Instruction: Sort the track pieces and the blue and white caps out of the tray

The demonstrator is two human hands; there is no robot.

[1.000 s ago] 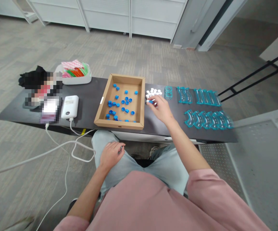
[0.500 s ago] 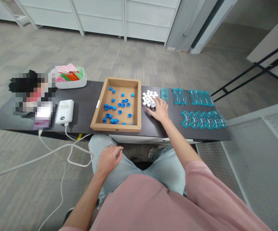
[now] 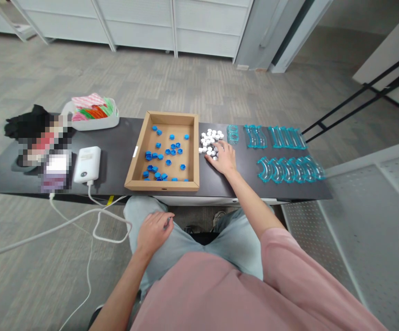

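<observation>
My right hand (image 3: 224,157) is over the near right side of a pile of small white pieces (image 3: 209,138) on the dark table. Its fingers are apart and touch the pieces nearest to me; the fingertips partly cover some of them. On my left thigh rests my left hand (image 3: 154,230), palm down, fingers loosely stretched, with a small greyish patch beside the thumb that I cannot make out. Left of the pile stands an open cardboard box (image 3: 196,158) with several small blue hexagonal pieces (image 3: 173,151) scattered across its bottom.
Clear teal-edged plastic parts lie to the right: a small set (image 3: 232,134), wavy ones (image 3: 254,136), straight ones (image 3: 287,138) and curved ones (image 3: 291,170). At left are a white power bank (image 3: 88,164) with a cable, a white basket (image 3: 98,123) of colourful strips and a black cloth (image 3: 29,122).
My right hand has shifted slightly toward the near side of the white pile, and some pieces there are spread farther apart. My left hand stays on the thigh. The view has moved slightly.
</observation>
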